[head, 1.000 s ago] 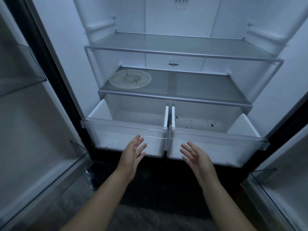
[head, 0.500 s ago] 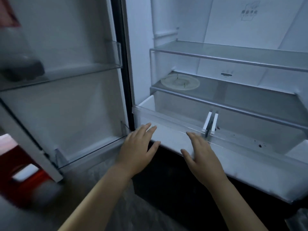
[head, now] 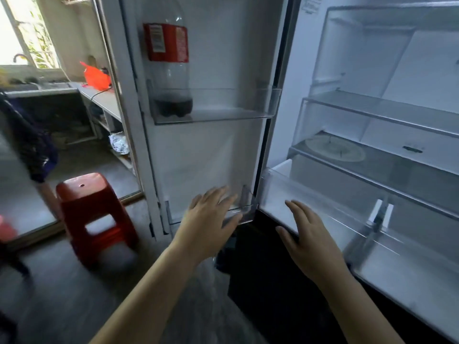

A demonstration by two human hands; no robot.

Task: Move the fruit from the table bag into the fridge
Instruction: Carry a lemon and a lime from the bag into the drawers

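The fridge stands open on the right, its glass shelves [head: 387, 112] bare except for a round pale plate [head: 335, 151] on the lower shelf. Two clear drawers [head: 310, 194] below are pulled out and hold no fruit. My left hand [head: 208, 219] hovers open in front of the left door's bottom bin. My right hand [head: 308, 239] is open just before the left drawer's front rim. Both hands hold nothing. An orange bag [head: 95, 75] lies on a far counter at the left; no fruit is visible.
The open left door [head: 206, 150] carries a nearly empty cola bottle [head: 171, 63] in its clear bin. A red plastic stool [head: 94, 214] stands on the floor at the left. A counter [head: 104, 98] and a sink lie beyond, under a window.
The view has swung left, from the fridge's drawers to the open left door and the room. Both hands have stayed open and low in front of the drawers.
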